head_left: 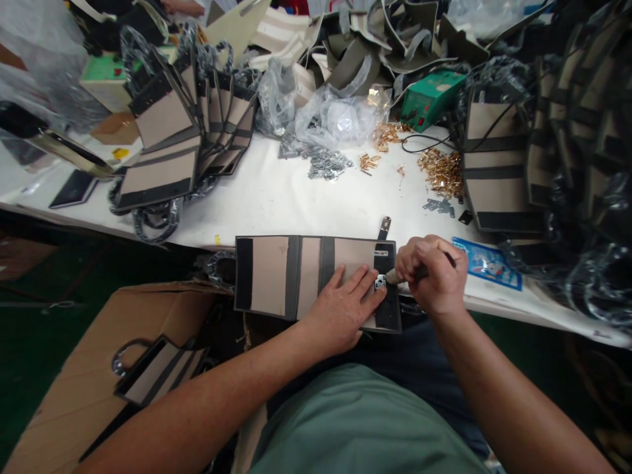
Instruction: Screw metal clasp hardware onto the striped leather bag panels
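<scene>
A flat beige and dark grey bag panel [310, 263] lies open at the table's front edge. My left hand [343, 304] rests on its right part with fingers spread, fingertips beside a small metal plate [380, 282] on the dark strip. My right hand [434, 271] is wrapped round a slim tool [392, 276] whose tip points at that plate; whether it touches cannot be made out. Above the plate is a small metal piece [380, 253]. A short strap with a metal end [385, 227] sticks out past the panel's far edge.
Stacked panels [165, 164] stand at left, more [498, 191] at right. Gold-coloured parts [439, 171], silver parts [328, 163] and a green box [432, 99] are on the white table [296, 197]. A blue packet [488, 263] lies right of my hand. A cardboard box [108, 342] is at lower left.
</scene>
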A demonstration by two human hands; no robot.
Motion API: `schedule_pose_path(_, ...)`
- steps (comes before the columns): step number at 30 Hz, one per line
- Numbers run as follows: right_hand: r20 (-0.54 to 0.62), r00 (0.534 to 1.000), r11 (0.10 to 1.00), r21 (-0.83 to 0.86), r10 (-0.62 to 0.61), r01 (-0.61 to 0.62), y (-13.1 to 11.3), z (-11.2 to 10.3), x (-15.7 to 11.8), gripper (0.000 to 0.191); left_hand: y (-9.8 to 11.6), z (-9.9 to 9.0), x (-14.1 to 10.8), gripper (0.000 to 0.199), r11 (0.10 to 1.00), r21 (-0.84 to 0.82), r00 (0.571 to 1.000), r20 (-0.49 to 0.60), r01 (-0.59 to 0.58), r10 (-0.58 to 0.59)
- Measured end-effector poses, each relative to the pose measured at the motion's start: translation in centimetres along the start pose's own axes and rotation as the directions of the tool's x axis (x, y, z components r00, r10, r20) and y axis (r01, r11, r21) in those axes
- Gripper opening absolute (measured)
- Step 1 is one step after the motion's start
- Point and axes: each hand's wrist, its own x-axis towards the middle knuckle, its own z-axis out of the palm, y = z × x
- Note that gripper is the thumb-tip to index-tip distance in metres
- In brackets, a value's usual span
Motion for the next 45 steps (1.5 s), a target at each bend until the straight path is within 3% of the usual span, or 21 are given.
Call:
schedule_pose_path(3,0.087,0.995,0.986,-0.156,-0.047,0.061,0.4,-0.1,-0.5,0.04,-0.1,0.0,0.0,0.087,1.0,-0.006,1.0,-0.008,-0.008,0.008)
schedule_pose_path(8,0.081,0.993,0.969,-0.226,-0.083,0.099,0.7,0.3,-0.8,0.041,-0.2,0.3,0.0,0.088,1.0,-0.014,0.999,-0.024,-0.021,0.021)
schedule_pose_path(11,0.045,0.996,0.987,-0.135,-0.078,0.084,0.6,0.6,-0.5,0.04,-0.2,0.4,0.0,0.086,1.0,-0.013,0.999,-0.031,-0.017,0.016)
schedule_pose_path(15,-0.145,0.989,0.993,0.112,-0.005,0.022,0.1,0.4,0.1,0.037,-0.2,0.4,0.0,0.084,1.0,-0.014,0.999,-0.037,-0.022,0.022)
schedule_pose_path(18,-0.253,0.965,0.979,0.201,0.068,-0.016,0.0,0.0,0.4,0.035,-0.2,0.4,-0.1,0.085,1.0,-0.013,0.999,-0.037,-0.019,0.019)
schedule_pose_path(25,-0.348,0.912,0.932,0.352,0.217,-0.088,0.6,-1.0,0.7,0.031,-0.2,0.4,0.0,0.084,1.0,-0.01,0.999,-0.028,-0.019,0.019)
schedule_pose_path(29,-0.313,0.936,0.955,0.288,0.162,-0.069,0.7,-0.3,0.6,0.035,-0.2,0.2,0.0,0.082,1.0,-0.023,0.999,-0.03,-0.019,0.018)
schedule_pose_path(31,-0.239,0.969,0.988,0.15,0.068,-0.032,0.6,0.7,0.3,0.035,-0.3,0.2,0.0,0.082,0.999,-0.035,0.999,-0.041,-0.021,0.019)
schedule_pose_path(34,0.034,0.999,0.961,-0.274,-0.037,0.045,0.3,2.7,-0.3,0.036,-0.6,0.7,-0.2,0.08,0.997,-0.064,0.996,-0.081,-0.032,0.027)
schedule_pose_path(36,0.245,0.969,0.846,-0.51,-0.032,0.157,0.2,3.9,-0.5,0.037,-0.7,1.3,-0.6,0.071,0.996,-0.076,0.99,-0.136,-0.036,0.025)
schedule_pose_path(38,0.367,0.93,0.761,-0.602,-0.003,0.24,0.1,4.6,-0.4,0.037,-0.8,2.0,-0.9,0.062,0.997,-0.079,0.979,-0.204,-0.02,0.004)
schedule_pose_path(41,0.308,0.948,0.789,-0.602,0.085,0.125,0.2,4.2,0.5,0.039,-0.7,2.4,-1.3,0.065,0.996,-0.091,0.968,-0.249,0.018,-0.04)
schedule_pose_path(43,0.192,0.973,0.873,-0.487,0.131,-0.022,0.2,3.2,1.3,0.04,-0.5,2.3,-1.4,0.072,0.994,-0.105,0.97,-0.235,0.032,-0.056)
schedule_pose_path(45,0.108,0.987,0.945,-0.315,0.123,-0.083,0.0,2.3,1.9,0.039,-0.4,2.1,-1.4,0.075,0.993,-0.114,0.975,-0.216,0.036,-0.06)
